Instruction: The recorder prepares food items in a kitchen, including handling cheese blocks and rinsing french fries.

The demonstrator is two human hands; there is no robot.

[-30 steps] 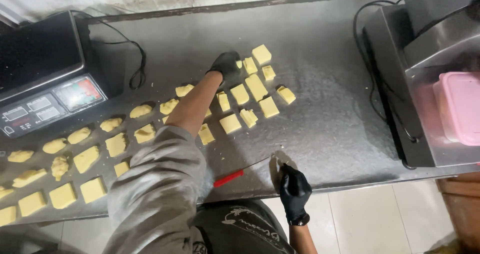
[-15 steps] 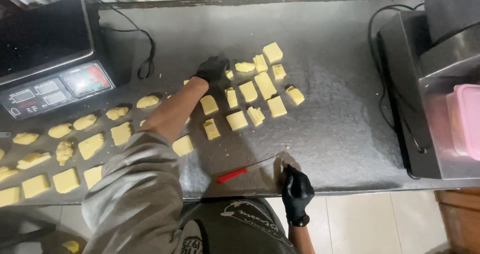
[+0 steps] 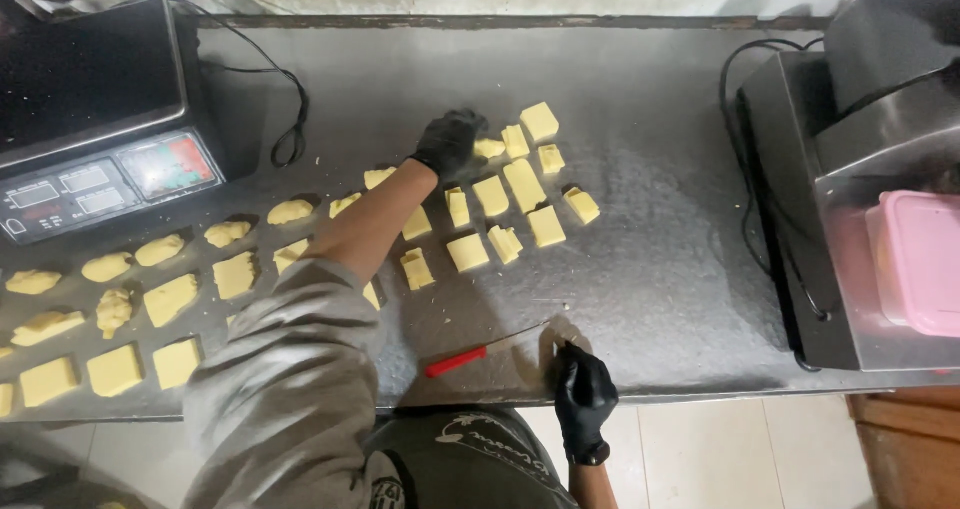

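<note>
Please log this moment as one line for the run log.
left hand: black-gloved, on pale yellow dough piece | right hand: black-gloved, at grey metal table edge | red-handled thin tool: lying on table, untouched
</note>
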